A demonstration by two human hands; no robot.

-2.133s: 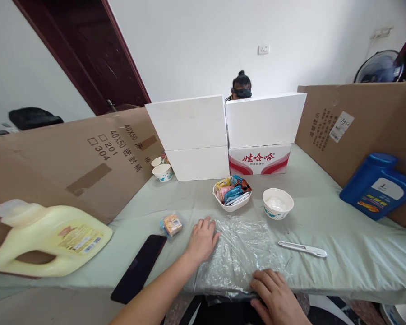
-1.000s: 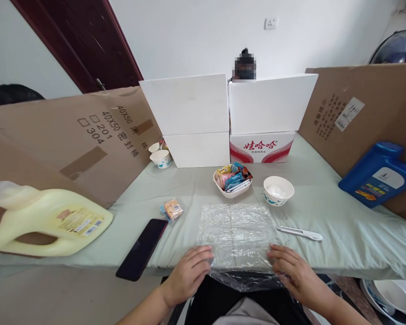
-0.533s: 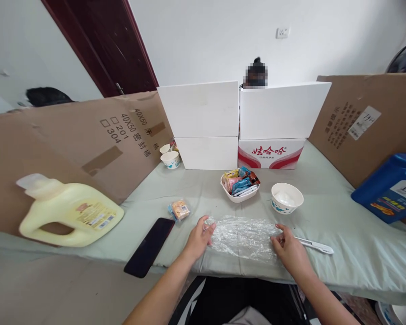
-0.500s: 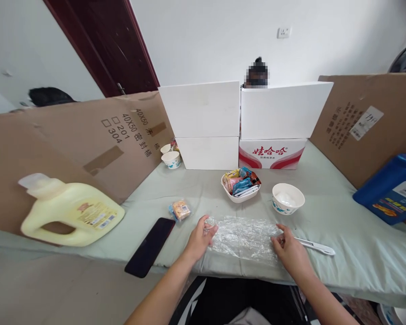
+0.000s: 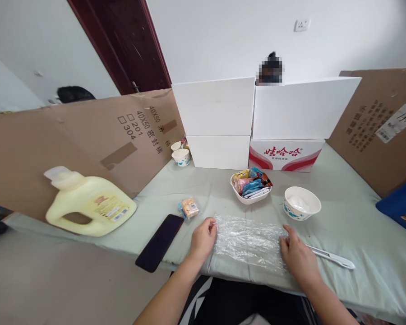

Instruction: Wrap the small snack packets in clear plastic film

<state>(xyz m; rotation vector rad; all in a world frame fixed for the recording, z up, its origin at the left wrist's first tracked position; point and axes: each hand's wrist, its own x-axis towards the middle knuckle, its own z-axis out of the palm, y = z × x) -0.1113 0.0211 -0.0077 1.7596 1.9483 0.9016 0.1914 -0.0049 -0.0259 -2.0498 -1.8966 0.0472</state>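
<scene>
Far to the left of the left hand, a pale yellow jug (image 5: 89, 201) lies on its side against a cardboard panel (image 5: 71, 149). Nearer, a dark phone (image 5: 160, 242) lies flat just left of the hand at the bench (image 5: 352, 212) edge, and a small wrapped snack (image 5: 188, 208) rests just beyond it.

The left hand (image 5: 203, 239) rests at the left end of the clear plastic film (image 5: 248, 241), fingers curled and pinching that edge. The film lies flat and crinkled on the pale green cloth between the two hands, apparently folded into a band. The right hand (image 5: 299, 259) rests on its right end, fingers loosely together and pressing down; so held, both ends stay flat.

Beyond the film stand a dish of sweets (image 5: 251, 186) and, further right, a paper bowl (image 5: 302, 203). A white utility knife (image 5: 331, 257) lies just right of the right hand. Stacked white boxes (image 5: 257, 122) wall off the far end; nothing lies on the film itself.
</scene>
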